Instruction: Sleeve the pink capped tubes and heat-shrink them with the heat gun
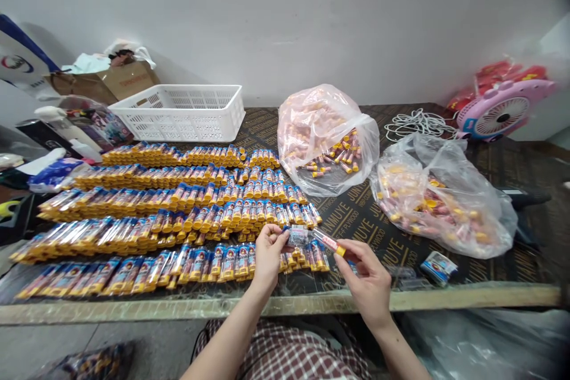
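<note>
My left hand (268,258) pinches a small printed clear plastic sleeve (298,236) between thumb and fingertips. My right hand (369,279) grips a slim clear tube with a yellow cap (328,241) by its capped end. The tube's far end points left, close to the sleeve; whether they touch, I cannot tell. Beyond and to the left of my hands lie rows of stacked tubes in blue printed sleeves (133,231), their yellow ends facing me. A small stack of printed sleeves (439,266) rests near the table edge, right of my right hand.
Two clear bags, one at the back (307,124) and one at the right (481,219), hold many yellow-capped tubes. A white plastic basket (187,122) stands behind the rows. At the back right are a white coiled cord (418,124) and a pink fan (503,110). The table's wooden edge (320,304) runs before me.
</note>
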The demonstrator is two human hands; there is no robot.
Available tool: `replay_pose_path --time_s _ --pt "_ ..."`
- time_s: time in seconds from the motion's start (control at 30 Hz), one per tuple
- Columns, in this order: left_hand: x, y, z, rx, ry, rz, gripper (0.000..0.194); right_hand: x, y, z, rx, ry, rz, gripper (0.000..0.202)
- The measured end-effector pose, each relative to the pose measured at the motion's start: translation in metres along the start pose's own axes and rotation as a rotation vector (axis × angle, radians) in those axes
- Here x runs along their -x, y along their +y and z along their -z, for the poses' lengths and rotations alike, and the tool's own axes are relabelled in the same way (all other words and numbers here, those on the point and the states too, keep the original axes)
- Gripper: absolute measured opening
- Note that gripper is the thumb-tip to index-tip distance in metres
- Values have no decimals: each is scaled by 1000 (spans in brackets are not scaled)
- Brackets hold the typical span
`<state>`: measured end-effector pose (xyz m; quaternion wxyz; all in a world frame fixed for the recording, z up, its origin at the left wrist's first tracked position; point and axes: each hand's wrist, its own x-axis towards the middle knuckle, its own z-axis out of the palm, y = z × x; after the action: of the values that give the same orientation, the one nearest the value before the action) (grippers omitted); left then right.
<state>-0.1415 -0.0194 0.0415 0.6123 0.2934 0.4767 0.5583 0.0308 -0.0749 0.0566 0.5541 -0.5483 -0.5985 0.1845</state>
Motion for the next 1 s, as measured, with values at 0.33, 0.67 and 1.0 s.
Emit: replay_pose_path --time_s 0.33,0.67,1.0 --pt "0 -2 -1 183 35 135 39 3 1 -3 -67 -2 -34 19" --pt "0 1 0 243 153 143 36 4 0 -3 -55 15 10 21" --pt "1 -1 0 103 180 50 34 9 -2 -13 13 -107 168 31"
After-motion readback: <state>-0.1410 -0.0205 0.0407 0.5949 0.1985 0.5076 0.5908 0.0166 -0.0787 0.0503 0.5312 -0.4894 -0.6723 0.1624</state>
